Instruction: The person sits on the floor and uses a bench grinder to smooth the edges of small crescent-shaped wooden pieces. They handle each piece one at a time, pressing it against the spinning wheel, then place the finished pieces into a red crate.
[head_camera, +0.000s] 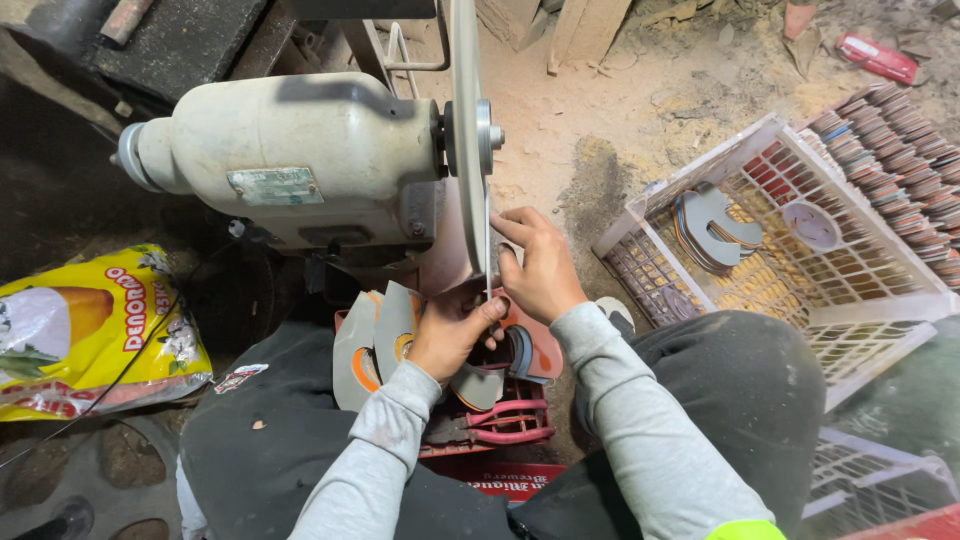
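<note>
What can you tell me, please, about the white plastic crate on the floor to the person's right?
The white plastic crate is a shallow, rectangular lattice basket, dusty and worn, sitting askew on the sawdust-covered floor. Inside lie a few grey cut-out pieces and one grey disc; most of its mesh bottom is bare. Rows of stacked discs run along its far side. The person's knee overlaps its near edge. Neither hand touches it.

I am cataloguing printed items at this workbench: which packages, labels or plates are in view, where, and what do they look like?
Plastic bag: far left on the ground, crumpled, yellow with red lettering and a picture.
Metal nameplate: on the side of the cream motor, small greenish rectangle.
Red packet: top right on the sawdust floor, flat, red and white.
Red crate: between the knees, white lettering on its front.
</note>
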